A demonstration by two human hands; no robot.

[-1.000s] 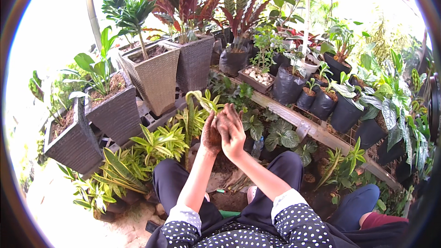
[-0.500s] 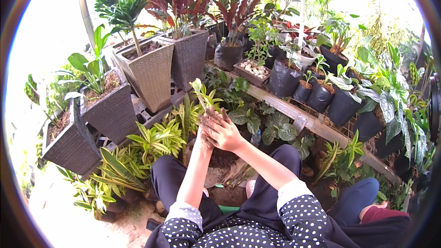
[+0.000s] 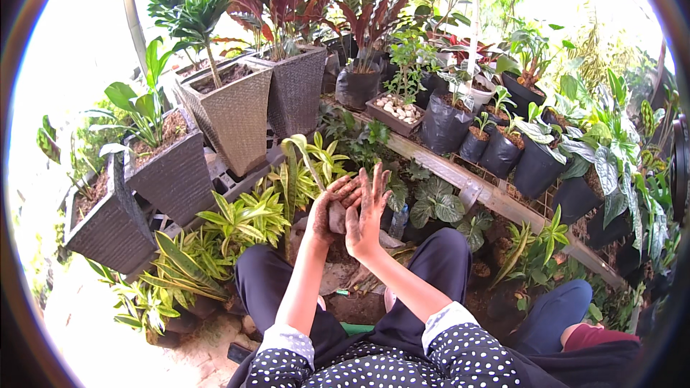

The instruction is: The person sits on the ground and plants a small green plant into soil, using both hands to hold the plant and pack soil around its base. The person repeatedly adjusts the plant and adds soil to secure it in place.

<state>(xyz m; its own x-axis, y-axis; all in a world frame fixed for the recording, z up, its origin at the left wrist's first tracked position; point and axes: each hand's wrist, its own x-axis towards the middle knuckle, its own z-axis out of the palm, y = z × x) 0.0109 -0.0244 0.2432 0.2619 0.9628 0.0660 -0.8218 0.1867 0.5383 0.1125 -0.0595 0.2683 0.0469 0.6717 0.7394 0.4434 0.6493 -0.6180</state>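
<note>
Crouching among potted plants, the person cups a small grey lump (image 3: 338, 217) (stone or soil clod, hard to tell) in the soil-smeared left hand (image 3: 332, 208), while the right hand (image 3: 366, 219) presses against it, fingers spread, above a yellow-green leafy plant (image 3: 305, 172).
</note>
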